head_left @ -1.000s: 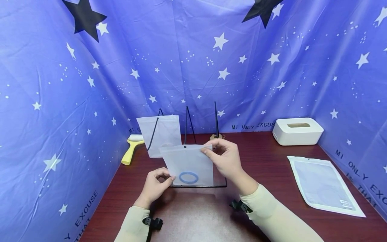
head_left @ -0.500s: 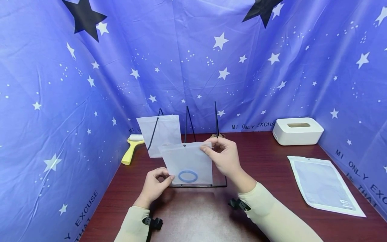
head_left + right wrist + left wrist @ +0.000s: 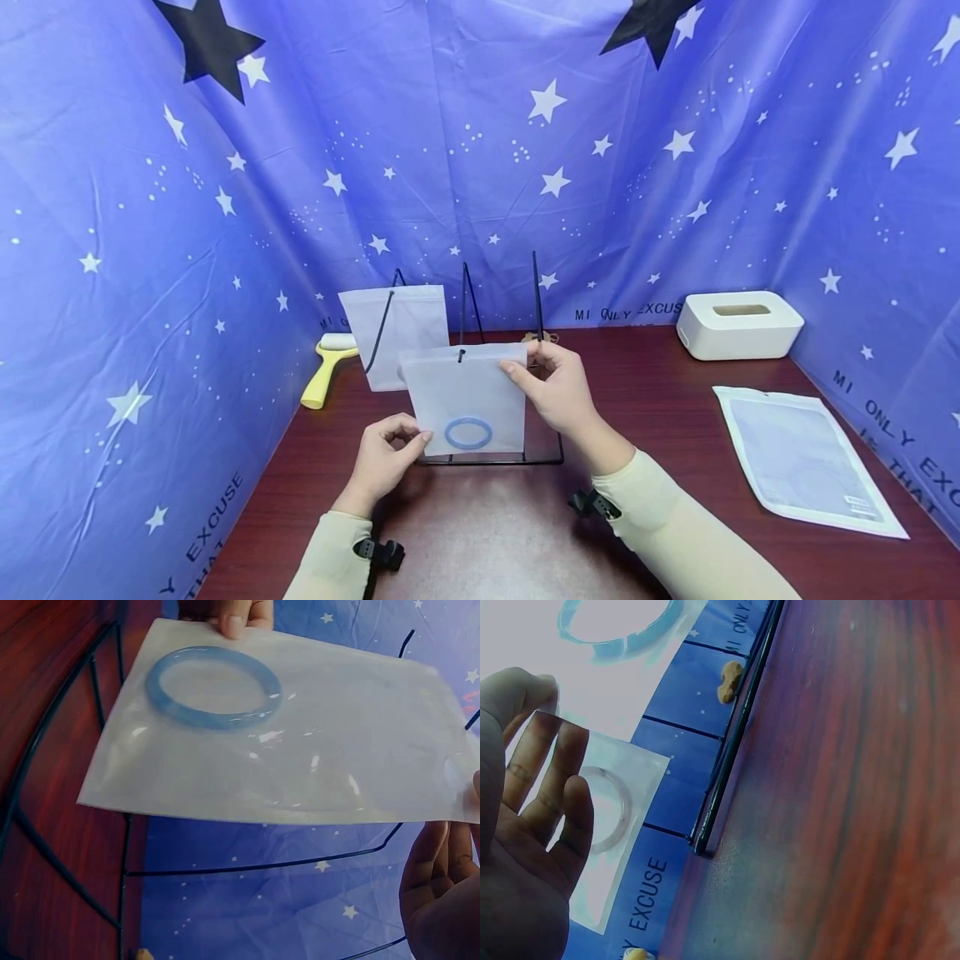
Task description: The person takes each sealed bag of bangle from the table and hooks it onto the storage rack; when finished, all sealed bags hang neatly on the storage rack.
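A translucent bag (image 3: 480,387) with a blue bangle (image 3: 154,686) inside is held upright before a black wire rack (image 3: 543,462). My right hand (image 3: 561,393) pinches its top right corner between thumb and fingers. At the lower left corner, my left hand (image 3: 381,462) pinches the edge. A rack prong's black tip (image 3: 461,356) pokes out at the middle of the bag's top edge. On the left prong hangs a second translucent bag (image 3: 397,325), holding a pale bangle (image 3: 624,806). The first bag partly covers it in the head view.
A yellow-handled lint roller (image 3: 321,379) lies left of the rack. At the back right stands a white tissue box (image 3: 738,333), with a flat white-edged pouch (image 3: 806,458) in front of it. A small brown object (image 3: 730,682) sits behind the rack. Starry blue cloth surrounds the table.
The held bag has risen slightly and moved farther onto the prong, so more of the black tip shows in front of its top edge. Both hands keep their grip.
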### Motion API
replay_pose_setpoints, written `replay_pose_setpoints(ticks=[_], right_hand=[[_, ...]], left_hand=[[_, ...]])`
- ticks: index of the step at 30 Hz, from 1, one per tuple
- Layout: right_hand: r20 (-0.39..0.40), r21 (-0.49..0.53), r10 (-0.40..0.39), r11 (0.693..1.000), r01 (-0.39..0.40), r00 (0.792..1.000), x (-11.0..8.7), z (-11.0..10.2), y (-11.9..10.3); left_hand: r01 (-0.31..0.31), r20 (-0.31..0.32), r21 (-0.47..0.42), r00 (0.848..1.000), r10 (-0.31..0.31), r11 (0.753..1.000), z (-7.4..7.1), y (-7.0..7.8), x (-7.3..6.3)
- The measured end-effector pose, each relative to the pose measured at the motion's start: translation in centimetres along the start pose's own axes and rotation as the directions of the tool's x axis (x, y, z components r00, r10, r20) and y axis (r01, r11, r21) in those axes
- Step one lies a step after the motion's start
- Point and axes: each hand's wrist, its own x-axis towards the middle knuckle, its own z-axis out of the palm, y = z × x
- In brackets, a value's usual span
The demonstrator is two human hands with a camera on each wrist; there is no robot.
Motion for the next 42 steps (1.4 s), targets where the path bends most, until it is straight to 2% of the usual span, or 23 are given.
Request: replay_pose_setpoints(ticks=[5, 10, 13, 19, 24, 28, 31, 32, 34, 42], right_hand=[[-0.002, -0.003, 0.014, 1.000, -0.014, 1.000, 0.0, -0.1, 0.3], [0.001, -0.006, -0.003, 1.000, 0.003, 1.000, 0.4, 0.2, -1.5], [0.001, -0.017, -0.029, 0.999, 0.029, 1.000, 0.7, 0.3, -2.4], [-0.004, -0.052, -0.083, 0.995, 0.082, 0.997, 1.6, 0.2, -1.8], [-0.019, -0.067, -0.101, 0.993, 0.100, 0.995, 2.1, 0.4, -1.6], [-0.033, -0.089, -0.096, 0.992, 0.092, 0.995, 2.5, 0.4, -1.5], [-0.034, -0.105, -0.072, 0.992, 0.068, 0.997, 2.9, 0.3, -1.3], [-0.035, -0.108, -0.062, 0.992, 0.058, 0.997, 3.0, 0.3, -1.2], [-0.037, -0.113, -0.042, 0.993, 0.038, 0.998, 3.3, 0.3, -1.1], [-0.046, -0.132, -0.014, 0.991, 0.008, 0.999, 4.6, 0.2, -0.9]], left_hand=[[0.038, -0.021, -0.005, 0.999, -0.038, 0.999, 0.1, 0.8, 0.2], [0.064, -0.060, 0.000, 0.996, -0.064, 0.998, 0.1, 0.0, 0.3], [0.055, -0.080, -0.015, 0.995, -0.056, 0.998, 0.0, -0.4, 0.5], [0.025, -0.108, 0.011, 0.994, -0.024, 1.000, -0.1, -0.9, 1.2], [0.040, -0.119, 0.012, 0.992, -0.039, 0.999, 0.0, -1.2, 1.8], [0.067, -0.125, 0.004, 0.990, -0.066, 0.998, 0.3, 0.6, 2.4], [0.074, -0.127, 0.032, 0.989, -0.069, 0.997, 0.3, 2.1, 2.9], [0.066, -0.127, 0.038, 0.990, -0.061, 0.997, 0.3, 2.1, 3.1], [0.058, -0.126, 0.050, 0.991, -0.052, 0.997, 0.4, 1.8, 3.4], [0.071, -0.141, 0.097, 0.988, -0.057, 0.993, 0.6, -2.0, 5.3]])
